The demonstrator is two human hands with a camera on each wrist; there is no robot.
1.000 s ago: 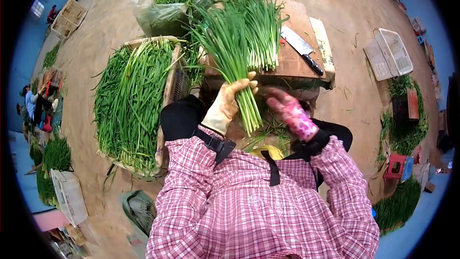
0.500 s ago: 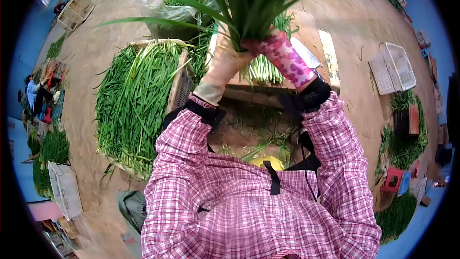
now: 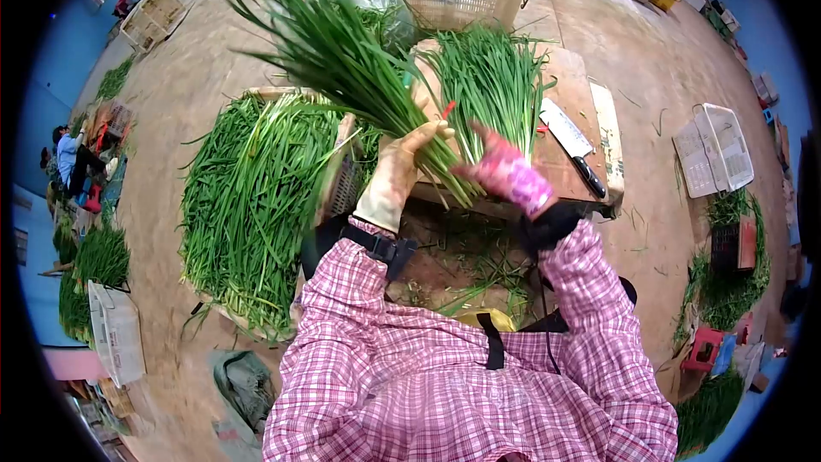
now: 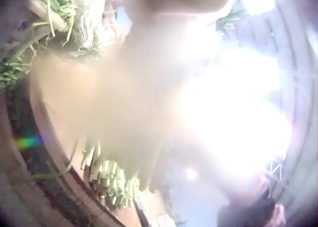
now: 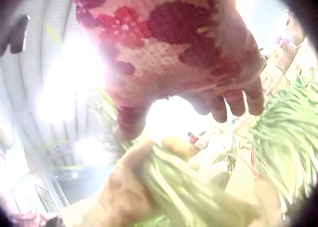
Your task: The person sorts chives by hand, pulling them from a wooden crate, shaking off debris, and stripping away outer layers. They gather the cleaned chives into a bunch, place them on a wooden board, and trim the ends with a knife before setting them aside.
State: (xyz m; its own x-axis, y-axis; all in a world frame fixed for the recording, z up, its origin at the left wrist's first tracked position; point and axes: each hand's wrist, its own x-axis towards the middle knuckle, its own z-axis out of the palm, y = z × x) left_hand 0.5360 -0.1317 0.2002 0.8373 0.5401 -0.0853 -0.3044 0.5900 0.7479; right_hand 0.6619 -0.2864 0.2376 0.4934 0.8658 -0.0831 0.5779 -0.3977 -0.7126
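Observation:
A bunch of garlic chives (image 3: 368, 85) slants up to the left, gripped near its pale stems by my left hand (image 3: 392, 178) in a cream glove. My right hand (image 3: 513, 178), in a pink patterned glove, is beside the stem ends. From the right wrist view, its fingers (image 5: 234, 103) are spread and bent over the held stems (image 5: 174, 187). Another pile of chives (image 3: 492, 85) lies on the wooden board (image 3: 560, 175), stems toward me. A cleaver (image 3: 569, 133) with a black handle rests to its right. The left wrist view is mostly glare and blurred glove.
On the left stands a crate (image 3: 332, 175) heaped with loose greens. Behind the board are a pale plastic crate (image 3: 453, 4) and a clear bag (image 3: 389, 8). A white basket (image 3: 714, 158) lies to the right. Scraps litter the floor before me.
The chives were raised high in front with both hands at them half a second ago. Now they are lower and tilted left in my left hand; my right hand has moved to the stem ends.

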